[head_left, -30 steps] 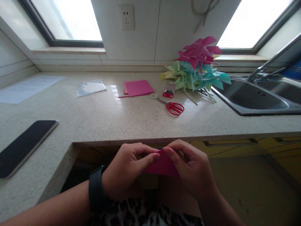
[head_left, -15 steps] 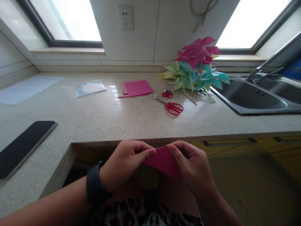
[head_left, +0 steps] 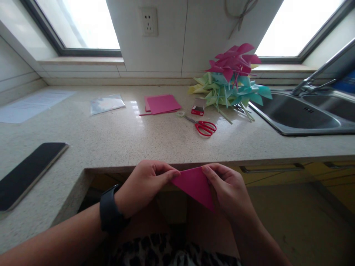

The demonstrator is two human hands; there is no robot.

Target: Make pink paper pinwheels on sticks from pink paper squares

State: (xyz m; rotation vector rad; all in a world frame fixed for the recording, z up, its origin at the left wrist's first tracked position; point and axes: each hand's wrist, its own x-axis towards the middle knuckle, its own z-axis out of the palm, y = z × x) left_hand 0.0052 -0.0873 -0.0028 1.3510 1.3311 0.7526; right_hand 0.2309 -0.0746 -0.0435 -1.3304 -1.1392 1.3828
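Observation:
Between my hands is a pink sheet of paper (head_left: 194, 184), folded into a triangle and held just off the counter's front edge. My left hand (head_left: 148, 186) pinches its left corner between thumb and fingers. At the upper right of the folded edge, my right hand (head_left: 229, 192) grips the paper, the thumb lying on top. The right hand hides part of the sheet. More pink paper (head_left: 164, 103) lies stacked on the counter, with a thin pink strip in front. Scissors with red handles (head_left: 205, 127) rest to the right, their tip by a small pale roll of tape (head_left: 181, 114).
A small red box (head_left: 198, 108) stands open behind the scissors. Paper pinwheels (head_left: 233, 79) are heaped beside the steel sink (head_left: 299, 111). Leftward are a clear packet (head_left: 107, 104), printed sheets (head_left: 33, 105) and a dark phone (head_left: 30, 173). The stone counter edge (head_left: 166, 164) runs just beyond my hands.
Both hands have risen slightly and moved a little apart along the folded edge. More of the pink triangle shows between them.

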